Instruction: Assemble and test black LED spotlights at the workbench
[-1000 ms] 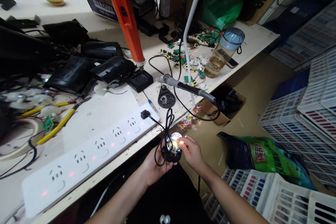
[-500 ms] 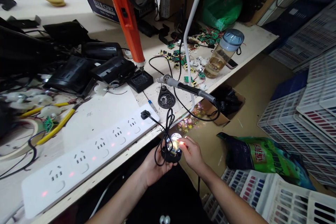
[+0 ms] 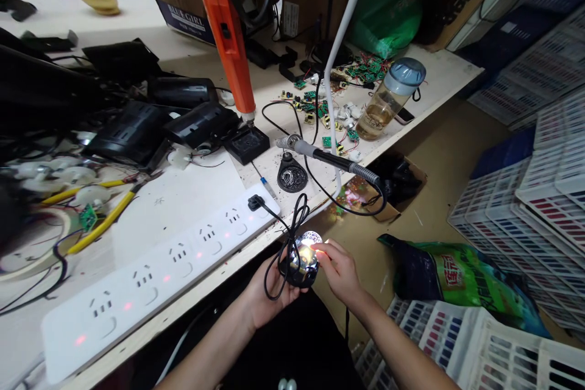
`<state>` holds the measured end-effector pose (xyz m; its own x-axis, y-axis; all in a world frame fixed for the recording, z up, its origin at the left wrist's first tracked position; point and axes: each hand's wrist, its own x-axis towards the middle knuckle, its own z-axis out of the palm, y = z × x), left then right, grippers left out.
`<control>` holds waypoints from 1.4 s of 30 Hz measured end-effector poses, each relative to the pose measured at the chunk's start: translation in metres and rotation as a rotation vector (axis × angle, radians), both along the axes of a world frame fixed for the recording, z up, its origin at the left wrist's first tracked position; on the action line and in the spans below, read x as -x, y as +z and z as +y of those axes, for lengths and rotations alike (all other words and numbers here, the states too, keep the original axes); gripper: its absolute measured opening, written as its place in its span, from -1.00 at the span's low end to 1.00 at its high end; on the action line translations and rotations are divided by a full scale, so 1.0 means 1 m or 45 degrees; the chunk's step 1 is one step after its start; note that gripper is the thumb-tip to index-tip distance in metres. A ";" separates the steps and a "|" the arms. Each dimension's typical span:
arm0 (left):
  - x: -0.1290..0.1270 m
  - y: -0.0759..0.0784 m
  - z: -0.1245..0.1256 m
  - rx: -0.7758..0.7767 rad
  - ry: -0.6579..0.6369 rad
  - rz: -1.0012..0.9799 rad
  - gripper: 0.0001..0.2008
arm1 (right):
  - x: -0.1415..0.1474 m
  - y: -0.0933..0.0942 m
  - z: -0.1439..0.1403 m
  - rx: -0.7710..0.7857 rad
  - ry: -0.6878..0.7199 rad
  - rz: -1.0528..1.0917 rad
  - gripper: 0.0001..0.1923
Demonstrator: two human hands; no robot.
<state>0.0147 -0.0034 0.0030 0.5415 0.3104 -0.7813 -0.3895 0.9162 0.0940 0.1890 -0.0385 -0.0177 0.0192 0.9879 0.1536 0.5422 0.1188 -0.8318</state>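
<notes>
Below the workbench edge (image 3: 256,244) at lower centre of the frame, the left hand (image 3: 269,292) cups a small lit lamp module (image 3: 301,262) by its black base while right hand (image 3: 340,271) fingertips pinch its glowing, likely fragile dome, corded and light.

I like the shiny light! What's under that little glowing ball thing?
Under the glowing ball sits a round black base, cupped in the left hand. The right hand touches its side. The base's underside is hidden by the palm.
</notes>
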 end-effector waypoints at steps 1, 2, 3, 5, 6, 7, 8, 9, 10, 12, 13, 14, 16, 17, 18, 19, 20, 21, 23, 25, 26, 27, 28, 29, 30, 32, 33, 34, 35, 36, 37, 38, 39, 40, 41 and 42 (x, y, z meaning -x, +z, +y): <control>0.000 0.001 0.000 -0.003 0.002 -0.001 -0.68 | 0.000 0.002 -0.001 -0.009 0.002 -0.012 -0.73; 0.000 0.002 0.000 -0.006 0.004 -0.003 -0.67 | 0.000 0.005 -0.001 -0.019 0.003 -0.026 -0.73; 0.001 0.003 0.000 -0.010 0.007 -0.005 -0.68 | -0.001 0.007 -0.002 -0.029 0.006 -0.042 -0.73; 0.001 0.005 0.001 -0.016 0.008 -0.008 -0.69 | -0.001 0.011 -0.003 -0.049 0.016 -0.074 -0.72; 0.001 0.005 0.001 -0.018 0.006 -0.009 -0.69 | -0.001 0.013 -0.004 -0.057 0.023 -0.089 -0.72; 0.001 0.005 0.001 -0.023 0.004 -0.009 -0.70 | -0.001 0.015 -0.004 -0.065 0.031 -0.102 -0.72; 0.002 0.005 0.001 -0.030 0.003 -0.010 -0.70 | -0.001 0.016 -0.004 -0.073 0.040 -0.113 -0.72; 0.002 0.006 0.001 -0.039 0.004 -0.011 -0.71 | -0.001 0.018 -0.003 -0.080 0.050 -0.122 -0.72; 0.002 0.006 0.001 -0.051 0.006 -0.012 -0.72 | -0.002 0.020 -0.002 -0.087 0.061 -0.130 -0.71; 0.002 0.007 0.001 -0.076 0.004 -0.014 -0.72 | -0.002 0.024 -0.001 -0.103 0.080 -0.143 -0.71; 0.002 0.008 0.001 -0.088 0.001 -0.014 -0.71 | -0.003 0.026 0.000 -0.114 0.088 -0.150 -0.71; 0.002 0.009 0.002 -0.099 -0.004 -0.014 -0.71 | -0.003 0.028 0.001 -0.126 0.094 -0.156 -0.71; 0.003 0.012 0.002 -0.118 -0.010 -0.015 -0.72 | -0.004 0.032 0.002 -0.157 0.108 -0.172 -0.70; 0.004 0.013 0.002 -0.126 -0.012 -0.017 -0.72 | -0.005 0.035 0.002 -0.175 0.118 -0.181 -0.70; 0.005 0.013 0.002 -0.133 -0.010 -0.018 -0.74 | -0.006 0.038 0.002 -0.199 0.129 -0.191 -0.70; 0.006 0.013 0.001 -0.140 -0.003 -0.016 -0.75 | -0.007 0.041 0.003 -0.228 0.136 -0.200 -0.70; 0.007 0.013 0.001 -0.147 0.007 -0.013 -0.77 | -0.008 0.046 0.003 -0.261 0.139 -0.209 -0.70; 0.008 0.013 0.001 -0.154 0.018 -0.009 -0.78 | -0.009 0.052 0.004 -0.295 0.138 -0.216 -0.69; 0.009 0.011 0.000 -0.165 0.037 -0.003 -0.81 | -0.009 0.069 0.008 -0.363 0.131 -0.223 -0.68; 0.010 0.011 0.000 -0.165 0.042 -0.004 -0.81 | -0.006 0.091 0.016 -0.445 0.142 -0.241 -0.64; 0.011 0.012 -0.001 -0.162 0.040 -0.004 -0.79 | -0.003 0.103 0.022 -0.504 0.164 -0.263 -0.62; 0.011 0.013 -0.001 -0.157 0.037 -0.003 -0.78 | 0.001 0.114 0.030 -0.565 0.184 -0.291 -0.61; 0.012 0.015 -0.002 -0.153 0.034 -0.001 -0.77 | 0.005 0.124 0.038 -0.612 0.207 -0.312 -0.61; 0.013 0.017 -0.003 -0.151 0.027 0.002 -0.76 | 0.011 0.131 0.048 -0.648 0.233 -0.333 -0.63; 0.014 0.020 -0.004 -0.149 0.016 0.006 -0.75 | 0.016 0.137 0.058 -0.664 0.259 -0.358 -0.65; 0.017 0.025 -0.006 -0.155 -0.008 0.023 -0.75 | 0.028 0.141 0.080 -0.626 0.352 -0.402 -0.67; 0.019 0.027 -0.008 -0.161 -0.022 0.039 -0.75 | 0.034 0.140 0.091 -0.584 0.422 -0.421 -0.68; 0.022 0.030 -0.009 -0.166 -0.034 0.057 -0.74 | 0.040 0.138 0.103 -0.537 0.505 -0.442 -0.69; 0.025 0.032 -0.011 -0.169 -0.040 0.074 -0.72 | 0.045 0.135 0.114 -0.498 0.591 -0.461 -0.70; 0.028 0.034 -0.012 -0.170 -0.040 0.089 -0.71 | 0.050 0.131 0.124 -0.471 0.674 -0.487 -0.73; 0.031 0.036 -0.013 -0.169 -0.035 0.098 -0.69 | 0.055 0.128 0.133 -0.455 0.740 -0.510 -0.77; 0.034 0.037 -0.014 -0.167 -0.028 0.103 -0.68 | 0.058 0.126 0.141 -0.444 0.792 -0.525 -0.82; 0.037 0.039 -0.015 -0.163 -0.018 0.102 -0.68 | 0.061 0.125 0.147 -0.436 0.830 -0.538 -0.86; 0.039 0.040 -0.015 -0.162 -0.009 0.102 -0.69 | 0.063 0.124 0.151 -0.428 0.857 -0.546 -0.90; 0.041 0.040 -0.016 -0.160 -0.003 0.099 -0.69 | 0.064 0.125 0.154 -0.418 0.880 -0.560 -0.93; 0.043 0.041 -0.016 -0.158 0.002 0.096 -0.70 | 0.065 0.126 0.155 -0.409 0.899 -0.582 -0.95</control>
